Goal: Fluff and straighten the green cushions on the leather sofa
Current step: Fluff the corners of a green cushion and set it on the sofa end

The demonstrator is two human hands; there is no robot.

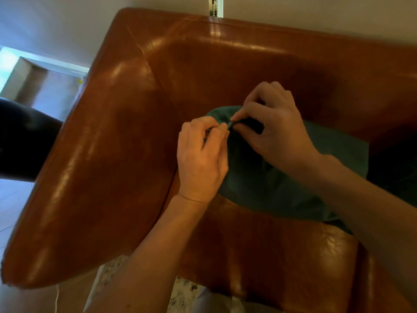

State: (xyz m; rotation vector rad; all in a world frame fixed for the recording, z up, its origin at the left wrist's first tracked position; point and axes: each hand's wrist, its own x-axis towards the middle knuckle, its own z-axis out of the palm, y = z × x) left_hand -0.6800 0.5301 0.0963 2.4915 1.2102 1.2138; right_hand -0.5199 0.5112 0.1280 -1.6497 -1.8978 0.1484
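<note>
cushion [282,177]: green, on sofa [101,154] seat near left armrest, long axis running right and near
left hand [200,159]: pinches cushion's far-left corner
right hand [275,129]: pinches same corner, fingertips touching left's
relation: both hands at far-left corner, bulk lies right
step: likely tugging corner straight

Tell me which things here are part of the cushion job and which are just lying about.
Job:
cushion, pinched at its top corner
left hand
right hand
sofa

Lying about:
rug
dark object beyond the armrest
</note>
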